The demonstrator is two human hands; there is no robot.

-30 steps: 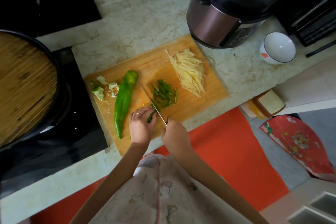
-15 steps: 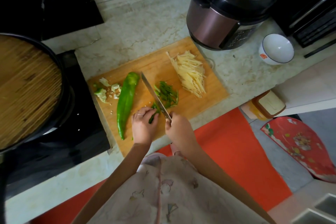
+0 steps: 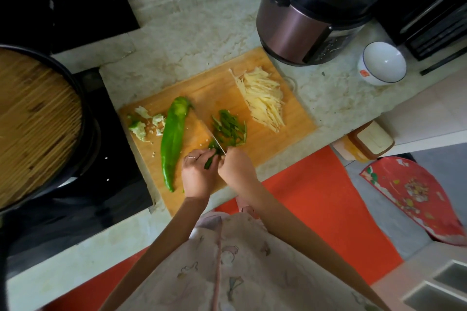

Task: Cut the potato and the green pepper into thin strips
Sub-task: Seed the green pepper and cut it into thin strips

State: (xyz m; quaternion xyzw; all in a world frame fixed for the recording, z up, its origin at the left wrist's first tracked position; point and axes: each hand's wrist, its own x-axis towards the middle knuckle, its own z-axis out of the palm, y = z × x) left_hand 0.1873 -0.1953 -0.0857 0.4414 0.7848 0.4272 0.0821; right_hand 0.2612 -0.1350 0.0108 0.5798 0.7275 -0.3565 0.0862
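Observation:
On the wooden cutting board (image 3: 202, 88) lie a long whole green pepper (image 3: 173, 137), a heap of green pepper strips (image 3: 228, 127) and a pile of pale potato strips (image 3: 264, 98). My left hand (image 3: 198, 174) holds a small green pepper piece (image 3: 211, 156) down against the board with curled fingers. My right hand (image 3: 236, 168) grips the knife handle. The knife blade (image 3: 218, 144) stands nearly edge-on against the pepper piece, just right of my left fingertips.
Pepper core and seed scraps (image 3: 146, 124) lie at the board's left end. A big dark pot with a slatted lid (image 3: 38, 118) sits on the black stove to the left. A rice cooker (image 3: 313, 7) and a white bowl (image 3: 382, 63) stand behind on the right.
The knife has tipped from a raised slant down into the pepper piece, so less blade shows. My right hand has moved closer to my left hand.

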